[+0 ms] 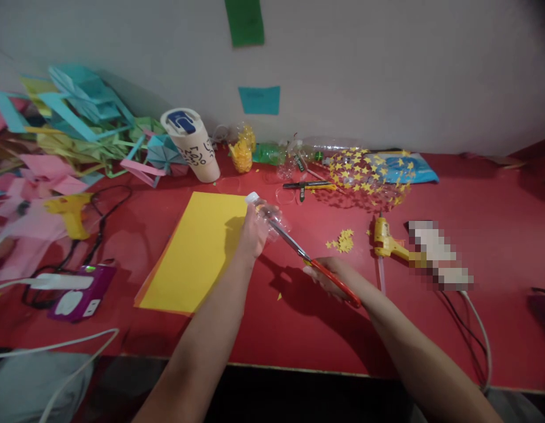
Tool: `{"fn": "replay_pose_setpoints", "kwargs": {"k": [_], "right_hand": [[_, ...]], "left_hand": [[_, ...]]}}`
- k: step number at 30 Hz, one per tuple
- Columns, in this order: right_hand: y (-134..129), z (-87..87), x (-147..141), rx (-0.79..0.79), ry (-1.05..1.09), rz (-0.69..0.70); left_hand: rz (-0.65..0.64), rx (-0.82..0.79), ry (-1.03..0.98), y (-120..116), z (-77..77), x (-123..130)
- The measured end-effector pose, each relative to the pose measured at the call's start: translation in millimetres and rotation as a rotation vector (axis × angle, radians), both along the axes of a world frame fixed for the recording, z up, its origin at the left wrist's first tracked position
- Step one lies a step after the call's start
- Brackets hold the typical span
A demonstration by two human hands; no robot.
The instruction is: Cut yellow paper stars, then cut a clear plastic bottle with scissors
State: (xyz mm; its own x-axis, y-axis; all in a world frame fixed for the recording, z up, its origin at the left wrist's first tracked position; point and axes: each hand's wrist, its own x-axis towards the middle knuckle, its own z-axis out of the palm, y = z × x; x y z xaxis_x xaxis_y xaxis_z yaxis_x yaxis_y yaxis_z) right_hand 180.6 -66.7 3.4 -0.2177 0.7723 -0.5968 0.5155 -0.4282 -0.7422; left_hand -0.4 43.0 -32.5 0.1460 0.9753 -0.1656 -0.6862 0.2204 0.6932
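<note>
My left hand (254, 226) is closed around the top part of a clear plastic bottle (278, 226), whose white cap (252, 198) points up and away from me. In my right hand (331, 275) is a pair of scissors (298, 249) with red handles. Their blades reach up and left to the clear plastic beside my left fingers; whether they are cutting into it I cannot tell. Yellow paper sheets (193, 252) lie under and left of my left forearm. A small pile of yellow stars (343, 241) is beyond my right hand.
A yellow glue gun (382, 238) and a blurred-out device (440, 252) lie right. Behind are a star-covered clear plastic piece (369, 173), a box cutter (305, 185) and a white tumbler (197, 153). Folded paper (78, 129), another glue gun (72, 214) and a purple power strip (80, 294) occupy the left.
</note>
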Motion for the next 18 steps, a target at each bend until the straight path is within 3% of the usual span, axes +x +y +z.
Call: {"fn": "replay_pose_setpoints", "kwargs": {"k": [10, 18], "right_hand": [[-3.6, -1.2, 2.1, 0.110, 0.095, 0.035], [-1.5, 2.6, -3.6, 0.003, 0.013, -0.041]], "left_hand": [[-0.096, 0.039, 0.027, -4.3, -3.3, 4.9], [-0.053, 0.027, 0.048, -3.2, -4.3, 7.8]]}}
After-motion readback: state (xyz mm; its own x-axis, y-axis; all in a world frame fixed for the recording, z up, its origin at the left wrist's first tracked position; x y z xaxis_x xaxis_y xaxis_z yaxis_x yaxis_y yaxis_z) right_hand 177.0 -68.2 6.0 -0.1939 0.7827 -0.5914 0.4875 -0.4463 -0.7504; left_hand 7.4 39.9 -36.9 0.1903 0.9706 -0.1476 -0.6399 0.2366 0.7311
